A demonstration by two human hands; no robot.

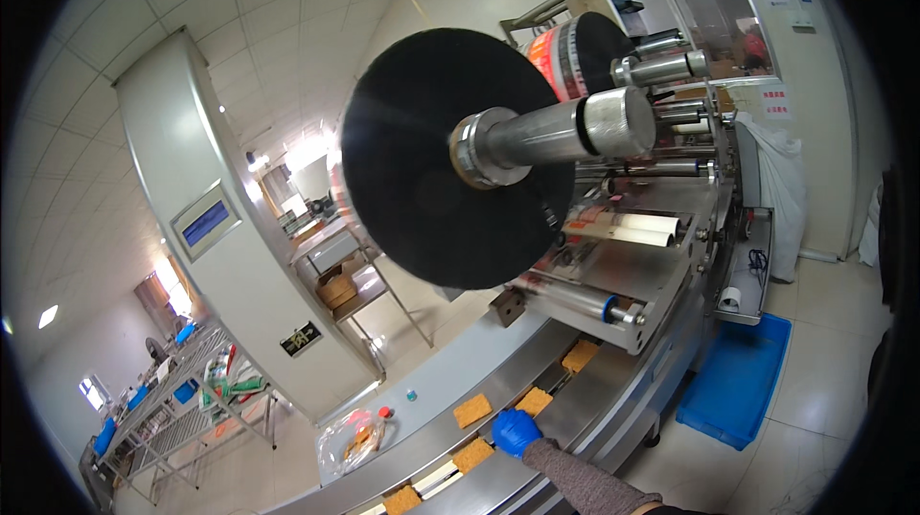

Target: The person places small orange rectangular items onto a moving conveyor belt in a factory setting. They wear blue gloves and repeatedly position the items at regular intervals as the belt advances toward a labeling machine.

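Note:
My right hand (pixel 517 432), in a blue glove, is over a metal conveyor channel (pixel 513 467). Its shape is rounded, and the fingertips are hidden, so I cannot tell how they are set. Golden-brown rectangular food blocks lie around it. One block (pixel 535 402) touches or nearly touches the glove on the far side, and another block (pixel 473 456) lies just to its near left. On the ledge left of the channel rests a block (pixel 471 411). Farther up the line is a block (pixel 580 356); a block (pixel 402 500) sits near the lower edge. My left hand is not in view.
A large black film reel (pixel 450 160) on a steel shaft (pixel 546 137) overhangs the line. Steel rollers (pixel 661 228) are on the right. A blue tray (pixel 736 381) lies on the floor. A clear plastic bag (pixel 353 440) sits on the left ledge, near a pillar (pixel 240 218).

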